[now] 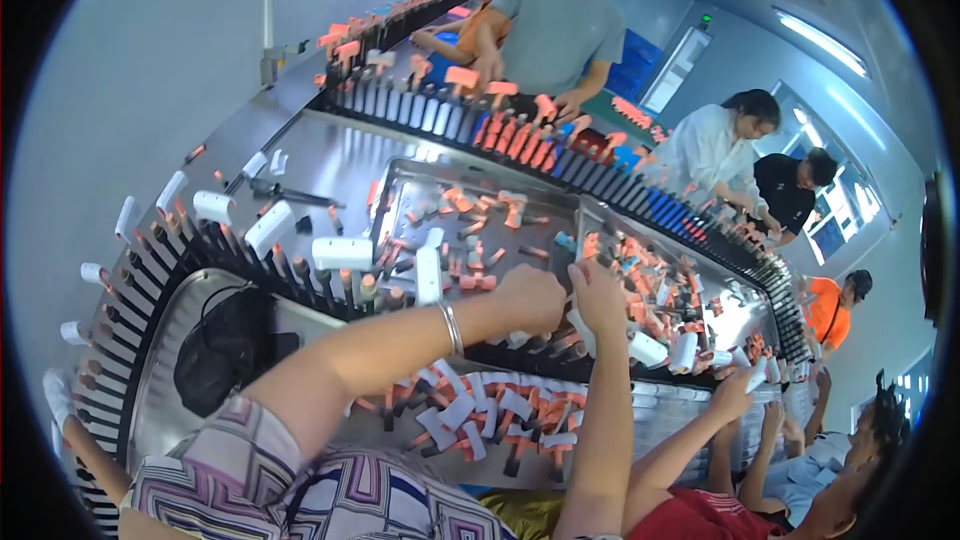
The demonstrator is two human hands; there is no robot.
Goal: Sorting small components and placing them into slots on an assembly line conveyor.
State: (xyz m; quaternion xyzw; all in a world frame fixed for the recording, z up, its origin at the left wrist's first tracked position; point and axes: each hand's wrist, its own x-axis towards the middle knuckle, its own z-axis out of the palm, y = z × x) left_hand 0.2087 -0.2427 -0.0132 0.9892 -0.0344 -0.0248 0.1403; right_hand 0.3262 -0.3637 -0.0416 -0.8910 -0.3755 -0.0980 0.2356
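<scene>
Hovering mid-frame, our L hand [530,300] and R hand [598,295] are nearly meeting at the fingertips. Are we gripping anything?

– Can't tell. The L hand is looking curled, knuckles up, and the R hand is bending its fingers toward it; any part btwn them is hiding behind the fingers. A white piece [582,330] is sitting just under the R hand; can't say if we're touching it.

– OK. And the coral pcs?

– Lying loose in the L tray [412,182], upper centre of frame, and in the R tray [735,322], centre-right, just past our hands. White-and-coral assemblies [490,405] are lying heaped at lower centre, below our L forearm.

– So what are we risking?

– Dropping a small part, prob b/c we're working fingertip-to-fingertip over clutter; w/ so many lookalikes, we'd be losing it fast. Also, a white cylinder [428,275] is sitting right by our L wrist, so a low wrist or the bracelet [452,328] could be knocking it askew.

– Anything on the R side?

– Yep. A co-worker's hand [735,395] is holding a white part [757,373], centre-right of frame, w/ that arm running near our R forearm. If we're swinging our elbow out, we're risking a bump.
</scene>
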